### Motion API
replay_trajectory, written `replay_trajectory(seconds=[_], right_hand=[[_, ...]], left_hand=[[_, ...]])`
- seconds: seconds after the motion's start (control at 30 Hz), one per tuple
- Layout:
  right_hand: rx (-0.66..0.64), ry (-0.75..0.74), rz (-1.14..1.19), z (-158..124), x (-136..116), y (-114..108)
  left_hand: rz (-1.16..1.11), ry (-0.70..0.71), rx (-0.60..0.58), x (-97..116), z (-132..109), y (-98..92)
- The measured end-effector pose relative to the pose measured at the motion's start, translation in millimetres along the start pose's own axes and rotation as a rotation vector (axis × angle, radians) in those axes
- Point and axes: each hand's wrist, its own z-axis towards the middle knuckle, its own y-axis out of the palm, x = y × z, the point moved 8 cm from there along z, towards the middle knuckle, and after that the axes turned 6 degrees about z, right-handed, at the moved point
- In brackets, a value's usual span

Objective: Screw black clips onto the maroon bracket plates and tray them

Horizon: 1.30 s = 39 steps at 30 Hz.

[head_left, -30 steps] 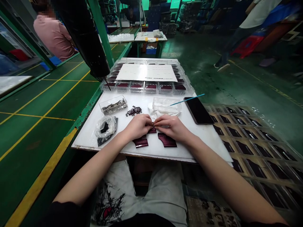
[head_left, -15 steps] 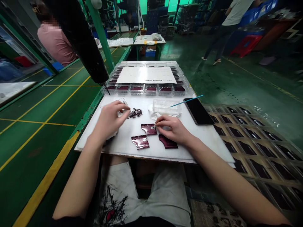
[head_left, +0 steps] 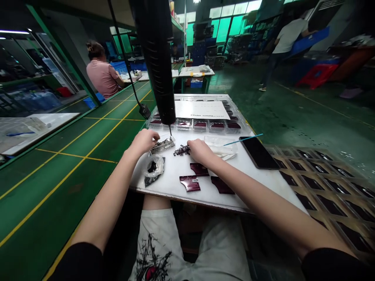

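My left hand (head_left: pixel 145 141) is at the left end of a clear plastic box (head_left: pixel 172 140) of small metal parts, fingers curled and closed; anything in them is hidden. Fingertips down, my right hand (head_left: pixel 199 150) is closed at the right edge of a pile of small black pieces (head_left: pixel 181 150); what it pinches cannot be made out. Nearer me lie a maroon panel (head_left: pixel 199 169), a second maroon panel (head_left: pixel 187 184) with a small metal plate on it, and a third maroon panel (head_left: pixel 221 185) partly under my right forearm. The black electric screwdriver (head_left: pixel 161 78) hangs point-down above the box.
A bag roll with black bits (head_left: pixel 154 169) lies front left. Right of my hand are a clear tray (head_left: pixel 219 146), a blue stick (head_left: pixel 243 139) and a phone (head_left: pixel 259 153). Panel trays stand behind under white paper (head_left: pixel 202 109) and at right (head_left: pixel 319 179). Two people are farther off.
My left hand has gone to the clear box. My right hand has left the maroon panel for the black pile. The view has turned up and left; the screwdriver hangs straighter.
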Motion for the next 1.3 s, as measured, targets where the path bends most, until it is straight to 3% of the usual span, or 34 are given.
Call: replay_trajectory(seconds=[0.17,0.37,0.5,0.6,0.7,0.77,0.87,0.97,1.03,1.1,1.2,1.3], right_hand=[[0.024,-0.001,0.053,1,2,-3],[0.124,-0.092,0.154,-38,10,-33],[0.367,-0.150,0.540,-96,51,-59],[0.447,-0.001,0.855,-143,100,-52],[0.394,0.165,1.046,-178,131,-26],[0.340,0.212,1.107,-192,137,-10],[0.309,0.191,1.102,-199,133,0],[0.323,0.108,1.053,-196,124,-4],[0.327,0.059,1.015,-193,120,-6],[0.316,0.029,1.003,-191,118,-5],[0.322,0.033,1.074,-191,119,1],[0.343,0.086,1.101,-193,122,6]], left_hand=[[0.066,0.214,-0.130,18,34,17.4],[0.136,0.268,-0.091,17,34,24.6],[0.128,0.235,-0.022,9,24,16.5],[0.039,0.165,0.092,13,11,-4.8],[-0.209,0.168,0.228,48,-16,-27.5],[-0.358,0.256,0.198,91,-41,-25.7],[-0.468,0.422,0.053,169,-82,0.8],[-0.164,0.485,0.021,223,-114,33.7],[0.013,0.457,0.012,237,-125,48.0],[0.105,0.391,-0.020,238,-130,54.6],[0.163,0.321,-0.034,233,-135,53.4],[0.182,0.329,0.032,235,-140,49.1]])
